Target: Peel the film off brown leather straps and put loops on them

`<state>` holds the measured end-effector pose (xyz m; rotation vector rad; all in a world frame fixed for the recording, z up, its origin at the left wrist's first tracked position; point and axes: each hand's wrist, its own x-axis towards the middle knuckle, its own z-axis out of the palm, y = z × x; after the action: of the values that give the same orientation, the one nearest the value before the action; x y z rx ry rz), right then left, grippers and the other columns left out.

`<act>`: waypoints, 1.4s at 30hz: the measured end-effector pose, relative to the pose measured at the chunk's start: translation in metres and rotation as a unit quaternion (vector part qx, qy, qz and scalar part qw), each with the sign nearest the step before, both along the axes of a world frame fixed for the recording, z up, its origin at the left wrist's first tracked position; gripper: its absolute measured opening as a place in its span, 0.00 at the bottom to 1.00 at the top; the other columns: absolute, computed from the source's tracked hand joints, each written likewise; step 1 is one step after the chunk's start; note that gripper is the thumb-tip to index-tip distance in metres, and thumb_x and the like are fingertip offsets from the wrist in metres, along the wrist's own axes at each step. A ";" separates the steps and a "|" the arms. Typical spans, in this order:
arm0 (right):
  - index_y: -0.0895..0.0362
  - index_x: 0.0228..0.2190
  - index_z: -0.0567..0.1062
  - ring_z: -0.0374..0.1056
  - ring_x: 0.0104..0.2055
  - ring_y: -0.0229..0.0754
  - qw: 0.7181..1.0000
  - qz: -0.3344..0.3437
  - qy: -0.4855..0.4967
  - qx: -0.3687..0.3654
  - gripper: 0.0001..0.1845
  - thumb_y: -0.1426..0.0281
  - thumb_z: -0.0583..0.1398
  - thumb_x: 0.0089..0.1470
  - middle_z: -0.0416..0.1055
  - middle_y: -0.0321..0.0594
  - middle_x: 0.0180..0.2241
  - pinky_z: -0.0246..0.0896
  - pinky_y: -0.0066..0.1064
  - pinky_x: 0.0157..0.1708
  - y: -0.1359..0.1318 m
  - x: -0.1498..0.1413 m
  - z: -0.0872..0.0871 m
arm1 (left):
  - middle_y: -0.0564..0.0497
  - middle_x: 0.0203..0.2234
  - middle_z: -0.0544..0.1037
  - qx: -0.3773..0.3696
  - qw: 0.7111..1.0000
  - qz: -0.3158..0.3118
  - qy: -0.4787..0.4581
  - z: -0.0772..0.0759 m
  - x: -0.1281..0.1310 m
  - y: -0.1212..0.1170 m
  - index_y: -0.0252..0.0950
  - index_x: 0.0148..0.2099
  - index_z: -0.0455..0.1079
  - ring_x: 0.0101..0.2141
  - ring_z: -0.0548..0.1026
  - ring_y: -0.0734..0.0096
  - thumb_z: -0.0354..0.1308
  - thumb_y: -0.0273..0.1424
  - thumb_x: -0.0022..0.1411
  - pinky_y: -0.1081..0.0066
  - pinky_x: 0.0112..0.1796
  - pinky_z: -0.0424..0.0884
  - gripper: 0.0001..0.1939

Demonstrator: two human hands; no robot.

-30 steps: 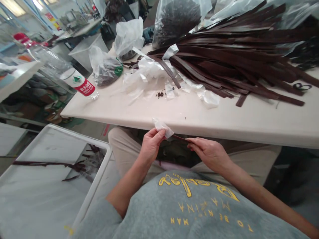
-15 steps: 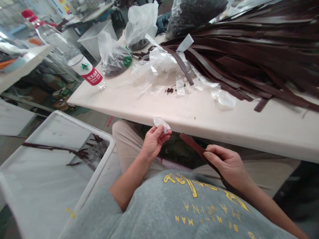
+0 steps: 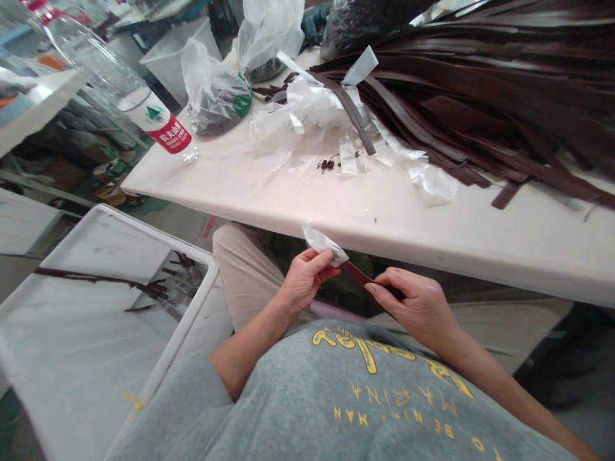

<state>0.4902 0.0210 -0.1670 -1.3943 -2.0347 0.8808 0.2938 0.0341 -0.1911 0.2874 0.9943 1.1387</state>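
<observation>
Brown strip [image 3: 356,273]: smooth, leather-like
White slip [image 3: 323,243]: thin, glossy
Bottle [image 3: 113,77], ten o'clock: clear, shiny plastic
Shirt [image 3: 273,397], six o'clock: matt cloth

1. Is wearing gry tee [image 3: 283,397]; fabric's looking a bit mottled.
2. L slv [image 3: 192,394] is ending nr elbow.
3. Lg yellow script [image 3: 369,360] w/ dk outline is running across front, smaller yellow caps [image 3: 364,418] sitting nearby.
4. Trousers [image 3: 243,259] are showing beige.

Strip [image 3: 356,273] reddish brown; film [image 3: 321,240] whitish; shirt [image 3: 269,397] grey, yellow lettering [image 3: 369,360]; bottle label [image 3: 169,133] red, white, green.
</observation>
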 end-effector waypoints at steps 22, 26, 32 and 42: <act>0.54 0.24 0.70 0.62 0.19 0.37 0.950 0.054 0.008 -0.307 0.18 0.56 0.53 0.60 0.66 0.32 0.17 0.59 0.29 0.21 -0.018 0.025 -0.021 | 0.49 0.28 0.80 -0.124 0.991 -0.037 -0.027 -0.045 0.014 -0.030 0.31 0.33 0.76 0.26 0.76 0.76 0.73 0.30 0.49 0.78 0.27 0.70 0.11; 0.54 0.22 0.69 0.62 0.19 0.36 0.961 0.070 0.042 -0.266 0.19 0.57 0.54 0.60 0.67 0.33 0.18 0.59 0.28 0.21 -0.007 0.004 -0.027 | 0.48 0.26 0.79 -0.124 0.984 -0.116 -0.047 -0.043 0.023 -0.036 0.30 0.34 0.76 0.27 0.76 0.74 0.76 0.33 0.44 0.76 0.29 0.71 0.17; 0.54 0.26 0.71 0.62 0.19 0.37 0.953 0.076 0.053 -0.289 0.19 0.55 0.53 0.61 0.67 0.32 0.18 0.58 0.28 0.21 -0.013 0.018 -0.032 | 0.46 0.35 0.78 -0.158 0.978 -0.004 -0.139 -0.054 0.007 -0.020 0.33 0.41 0.73 0.32 0.77 0.70 0.66 0.51 0.53 0.71 0.34 0.73 0.26; 0.53 0.22 0.69 0.64 0.20 0.39 0.945 0.069 -0.006 -0.318 0.22 0.52 0.54 0.59 0.67 0.33 0.17 0.60 0.30 0.22 -0.026 0.038 -0.044 | 0.53 0.23 0.74 -0.228 0.951 0.187 -0.089 -0.092 -0.010 0.014 0.35 0.30 0.70 0.25 0.73 0.77 0.64 0.33 0.61 0.76 0.33 0.69 0.10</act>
<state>0.5284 -0.0048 -0.2112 -1.5757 -1.9532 1.7044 0.2834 0.0480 -0.2828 -0.3858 1.1449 1.2082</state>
